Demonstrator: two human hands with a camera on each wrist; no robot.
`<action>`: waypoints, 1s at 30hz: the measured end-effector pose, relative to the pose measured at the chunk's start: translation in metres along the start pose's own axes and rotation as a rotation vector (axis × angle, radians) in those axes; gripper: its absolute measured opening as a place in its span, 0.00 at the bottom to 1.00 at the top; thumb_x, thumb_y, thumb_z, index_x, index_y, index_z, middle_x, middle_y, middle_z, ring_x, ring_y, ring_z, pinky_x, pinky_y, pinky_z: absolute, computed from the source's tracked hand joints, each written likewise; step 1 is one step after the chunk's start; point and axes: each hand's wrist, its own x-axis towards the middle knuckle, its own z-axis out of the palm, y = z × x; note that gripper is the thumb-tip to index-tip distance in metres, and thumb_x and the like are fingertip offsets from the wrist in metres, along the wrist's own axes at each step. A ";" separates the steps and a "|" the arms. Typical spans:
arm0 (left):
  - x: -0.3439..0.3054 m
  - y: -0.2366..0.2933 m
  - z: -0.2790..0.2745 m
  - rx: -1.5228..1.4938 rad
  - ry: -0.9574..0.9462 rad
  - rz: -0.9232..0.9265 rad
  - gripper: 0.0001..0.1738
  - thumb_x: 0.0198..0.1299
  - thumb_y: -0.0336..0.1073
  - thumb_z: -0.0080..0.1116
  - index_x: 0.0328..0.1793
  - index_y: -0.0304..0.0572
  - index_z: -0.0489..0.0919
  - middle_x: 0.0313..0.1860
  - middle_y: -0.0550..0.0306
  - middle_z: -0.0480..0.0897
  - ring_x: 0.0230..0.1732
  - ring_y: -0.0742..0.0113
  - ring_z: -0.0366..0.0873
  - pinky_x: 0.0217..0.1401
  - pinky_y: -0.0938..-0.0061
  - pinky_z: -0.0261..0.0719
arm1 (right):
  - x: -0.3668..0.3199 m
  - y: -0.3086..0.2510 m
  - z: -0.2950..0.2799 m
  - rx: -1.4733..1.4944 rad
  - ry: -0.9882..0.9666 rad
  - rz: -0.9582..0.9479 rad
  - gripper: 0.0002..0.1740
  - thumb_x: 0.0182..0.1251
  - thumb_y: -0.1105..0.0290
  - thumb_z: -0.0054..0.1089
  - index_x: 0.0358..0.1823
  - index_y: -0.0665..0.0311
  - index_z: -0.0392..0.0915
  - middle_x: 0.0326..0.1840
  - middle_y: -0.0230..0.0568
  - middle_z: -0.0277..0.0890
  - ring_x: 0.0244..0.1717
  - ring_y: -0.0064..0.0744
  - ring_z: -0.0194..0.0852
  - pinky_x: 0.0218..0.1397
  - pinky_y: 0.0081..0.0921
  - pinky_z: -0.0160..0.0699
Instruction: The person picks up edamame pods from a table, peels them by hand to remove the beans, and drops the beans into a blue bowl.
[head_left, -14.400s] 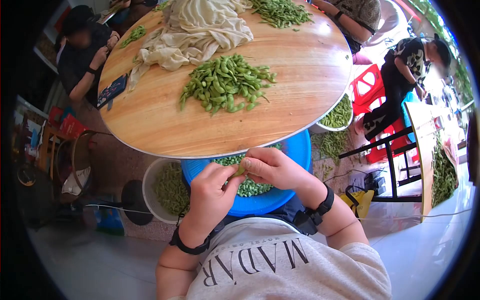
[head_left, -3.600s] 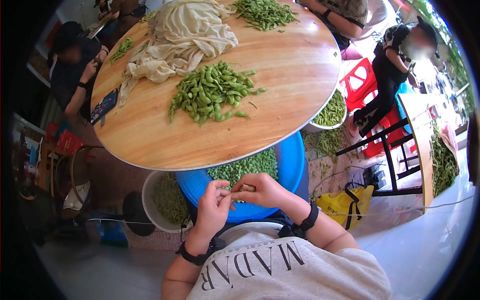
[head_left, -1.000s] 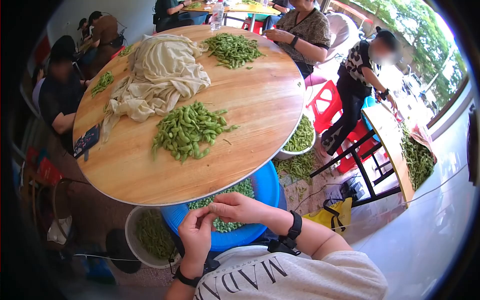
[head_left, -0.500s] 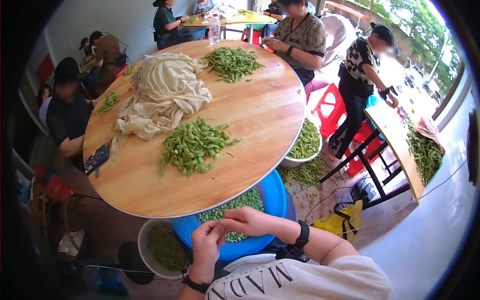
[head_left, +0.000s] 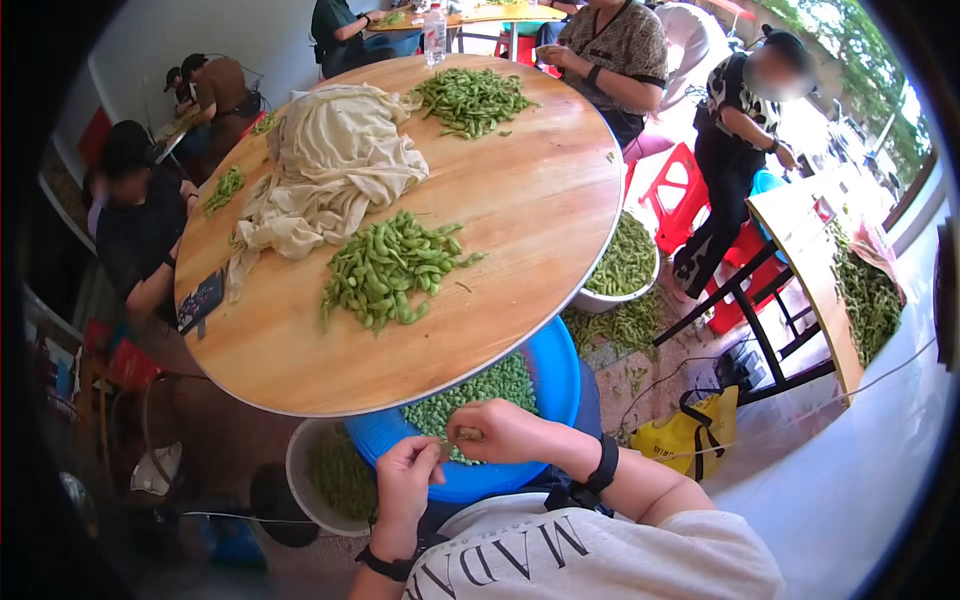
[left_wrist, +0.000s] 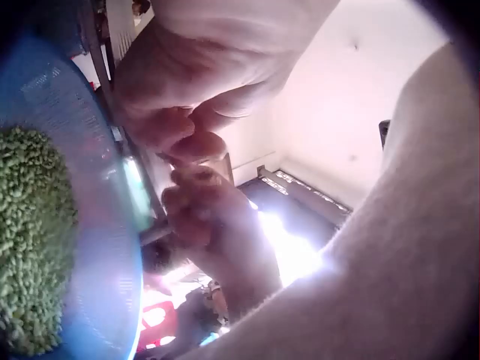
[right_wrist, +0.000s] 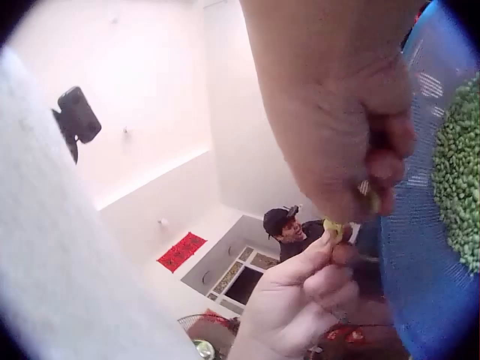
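Over the blue basin (head_left: 562, 385), which holds shelled green beans (head_left: 503, 382), both hands are close together. The left hand (head_left: 405, 488) pinches a small yellow-green pod (right_wrist: 332, 226) between thumb and finger, clearest in the right wrist view. Just right of it, the right hand (head_left: 510, 435) has its fingers curled round another greenish pod (right_wrist: 367, 196), mostly hidden by the fingers. In the left wrist view the fingertips of the left hand (left_wrist: 202, 75) and right hand (left_wrist: 225, 229) nearly meet; the pods are hard to make out there. A pile of green pods (head_left: 388, 272) lies on the table.
The round wooden table (head_left: 520, 230) extends over the basin's far edge. On it are a cream cloth (head_left: 335, 160), a phone (head_left: 201, 303) and another pod pile (head_left: 472, 100). White tubs of pods (head_left: 622, 262) flank the basin; several people are around.
Since half a second ago, the hands have moved slightly apart, and the right fingers have curled more. The head view has tilted down a little. Earlier, the fingertips were together.
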 end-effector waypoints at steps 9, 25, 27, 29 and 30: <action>-0.001 -0.031 -0.124 1.333 0.752 0.098 0.18 0.48 0.24 0.54 0.48 0.31 0.76 0.52 0.33 0.71 0.53 0.39 0.69 0.56 0.58 0.68 | 0.066 0.031 -0.114 -0.293 0.517 0.048 0.07 0.51 0.68 0.57 0.31 0.60 0.77 0.28 0.46 0.71 0.30 0.50 0.73 0.33 0.40 0.72; 0.063 0.058 0.037 -0.096 -0.040 0.225 0.12 0.58 0.26 0.55 0.48 0.31 0.76 0.34 0.58 0.78 0.19 0.77 0.71 0.21 0.84 0.68 | 0.054 0.008 -0.064 1.065 0.045 0.395 0.11 0.61 0.67 0.56 0.38 0.68 0.74 0.20 0.25 0.65 0.19 0.12 0.59 0.19 0.12 0.56; 0.061 0.051 0.037 -0.112 -0.059 0.219 0.12 0.57 0.27 0.56 0.47 0.31 0.76 0.31 0.59 0.78 0.19 0.78 0.70 0.20 0.85 0.67 | 0.046 0.000 -0.054 1.001 0.071 0.362 0.11 0.64 0.66 0.53 0.37 0.69 0.73 0.19 0.25 0.64 0.19 0.12 0.58 0.19 0.12 0.55; 0.054 0.046 0.031 -0.073 -0.026 0.232 0.12 0.57 0.29 0.57 0.46 0.33 0.77 0.27 0.61 0.79 0.16 0.79 0.69 0.17 0.87 0.61 | 0.040 -0.004 -0.050 0.921 0.094 0.329 0.13 0.67 0.64 0.49 0.36 0.69 0.72 0.19 0.25 0.63 0.18 0.13 0.56 0.19 0.12 0.54; 0.047 0.053 0.030 -0.052 0.023 0.188 0.10 0.54 0.27 0.59 0.44 0.33 0.78 0.24 0.61 0.78 0.15 0.79 0.68 0.16 0.87 0.62 | 0.039 -0.003 -0.052 0.873 0.098 0.309 0.13 0.68 0.63 0.47 0.36 0.68 0.72 0.18 0.26 0.63 0.17 0.13 0.55 0.18 0.12 0.52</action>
